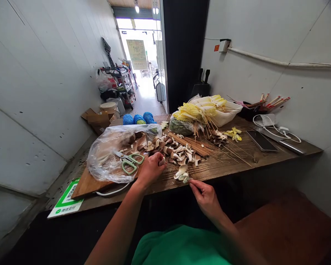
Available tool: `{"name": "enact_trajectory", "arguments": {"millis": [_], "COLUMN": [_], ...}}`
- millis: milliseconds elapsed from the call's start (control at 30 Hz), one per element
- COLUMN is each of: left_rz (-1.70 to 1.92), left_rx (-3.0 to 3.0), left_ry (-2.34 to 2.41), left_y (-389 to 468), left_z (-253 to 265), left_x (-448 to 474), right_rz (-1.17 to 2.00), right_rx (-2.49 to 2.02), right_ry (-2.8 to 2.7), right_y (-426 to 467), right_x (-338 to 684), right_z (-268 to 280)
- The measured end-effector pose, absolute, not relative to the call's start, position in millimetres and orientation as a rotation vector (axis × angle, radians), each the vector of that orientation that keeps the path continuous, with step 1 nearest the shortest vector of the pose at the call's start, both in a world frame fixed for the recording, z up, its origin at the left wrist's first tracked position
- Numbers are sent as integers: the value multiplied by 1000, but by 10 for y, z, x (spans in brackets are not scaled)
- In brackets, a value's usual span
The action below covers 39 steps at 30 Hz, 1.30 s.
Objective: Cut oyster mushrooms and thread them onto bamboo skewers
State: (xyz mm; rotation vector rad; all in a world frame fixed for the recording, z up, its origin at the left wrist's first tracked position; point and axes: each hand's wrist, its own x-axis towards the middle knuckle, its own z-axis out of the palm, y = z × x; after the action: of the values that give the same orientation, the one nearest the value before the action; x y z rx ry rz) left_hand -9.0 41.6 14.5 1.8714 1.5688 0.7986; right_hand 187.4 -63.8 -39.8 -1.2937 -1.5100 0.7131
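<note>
My left hand point(152, 168) is curled over the wooden table, with a pale mushroom piece point(162, 161) at its fingertips. Between thumb and fingers, my right hand point(205, 195) pinches the end of a skewer whose stick is mostly hidden. Several white mushroom pieces point(182, 173) are threaded on it, just beyond the fingertips. Cut brown-and-white mushrooms point(183, 152) lie in a loose heap beyond both hands. Bare bamboo skewers point(191, 144) lie beside the heap. Left of my left hand, green-handled scissors point(129, 162) rest on a clear plastic bag point(102, 152) of mushrooms.
A cutting board point(86, 184) lies under the bag. Skewered yellow cabbage leaves point(193, 110) pile up around a white basket point(228, 115) at the back. To the right are finished mushroom skewers point(219, 137), a phone point(262, 141), a knife point(291, 147) and a white cable point(288, 134).
</note>
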Motion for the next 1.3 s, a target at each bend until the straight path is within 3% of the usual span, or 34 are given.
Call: {"name": "enact_trajectory", "arguments": {"millis": [367,633,1300], "left_rz": [708,797,914], "left_rx": [1354,799,840], "left_ry": [1056,931,965], "left_y": [317,288,241], "left_z": [218,139,109], "left_x": [-50,53,111], "right_rz": [703,696,689], "right_rx": [-1317,-1326,-1334], "right_ry": [-1491,-1466,-1469], "right_y": [-641,-656,-632], "right_x": [1906,1905,1887], "right_z": [-395,-377,-367]}}
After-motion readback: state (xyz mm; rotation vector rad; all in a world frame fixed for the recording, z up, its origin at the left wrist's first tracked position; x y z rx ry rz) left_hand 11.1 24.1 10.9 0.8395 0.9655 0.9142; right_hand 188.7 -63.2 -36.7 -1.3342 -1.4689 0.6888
